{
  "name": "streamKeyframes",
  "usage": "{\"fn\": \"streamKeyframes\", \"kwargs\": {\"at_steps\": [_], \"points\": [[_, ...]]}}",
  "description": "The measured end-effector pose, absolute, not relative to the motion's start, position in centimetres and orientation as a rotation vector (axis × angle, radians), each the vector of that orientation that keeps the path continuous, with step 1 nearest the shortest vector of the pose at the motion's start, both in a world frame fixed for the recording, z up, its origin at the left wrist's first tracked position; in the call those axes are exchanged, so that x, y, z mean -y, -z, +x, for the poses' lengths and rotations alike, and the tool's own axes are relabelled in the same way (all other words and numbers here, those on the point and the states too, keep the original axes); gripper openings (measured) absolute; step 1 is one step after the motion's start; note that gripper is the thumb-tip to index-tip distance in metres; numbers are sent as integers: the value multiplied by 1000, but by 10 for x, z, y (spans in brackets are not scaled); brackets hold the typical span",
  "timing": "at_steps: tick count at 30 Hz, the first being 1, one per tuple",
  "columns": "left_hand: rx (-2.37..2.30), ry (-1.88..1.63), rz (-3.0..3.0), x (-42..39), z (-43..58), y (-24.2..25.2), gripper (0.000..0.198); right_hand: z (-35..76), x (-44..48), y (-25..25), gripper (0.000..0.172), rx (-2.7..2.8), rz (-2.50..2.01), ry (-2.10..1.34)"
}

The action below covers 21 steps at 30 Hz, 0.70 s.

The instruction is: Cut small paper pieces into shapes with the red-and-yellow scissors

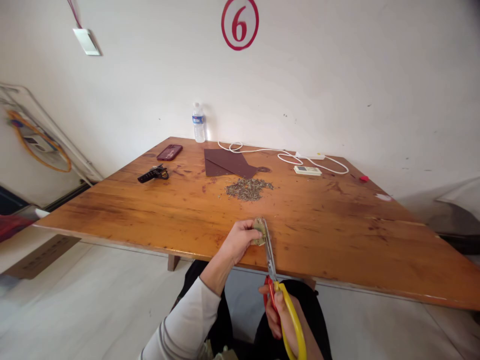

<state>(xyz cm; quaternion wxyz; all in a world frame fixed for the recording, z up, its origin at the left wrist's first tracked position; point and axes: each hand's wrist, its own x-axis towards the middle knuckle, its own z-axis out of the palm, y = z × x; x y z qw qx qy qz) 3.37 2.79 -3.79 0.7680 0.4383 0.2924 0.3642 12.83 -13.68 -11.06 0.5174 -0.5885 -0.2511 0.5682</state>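
My left hand [242, 240] pinches a flat, greenish-tan piece [258, 230] with a rounded outline, perhaps a dried leaf; its exact kind is unclear. Around the handles of a pair of scissors [270, 260], one red and one yellow, my right hand [287, 315] is wrapped. The blades point away from me, nearly closed, and lie along the right edge of the piece. Beyond both hands, a loose heap of small grey-brown cut bits [249, 189] is spread on the wooden table [180, 215].
Dark maroon sheets [227, 162] lie behind the heap. To their left are a phone [170, 152], a black strap-like object [153, 173] and a water bottle [198, 125]. A white cable [258, 150], a power strip [310, 156] and a small white device [307, 170] sit back right.
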Motion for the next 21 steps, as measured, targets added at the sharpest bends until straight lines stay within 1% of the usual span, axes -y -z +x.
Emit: {"fn": "streamKeyframes", "kwargs": {"at_steps": [5,11,15,21], "points": [[-619,-787,926,-27,34,35,13,128,139,89,84,568,-1407,-1379],[-625,-780,892,-27,33,33,15,126,139,92,91,593,-1489,-1346],[-613,-762,879,-28,33,34,18,127,140,95,87,597,-1520,-1320],[-617,-789,872,-29,34,38,16,126,140,90,85,639,-1479,-1304]]}}
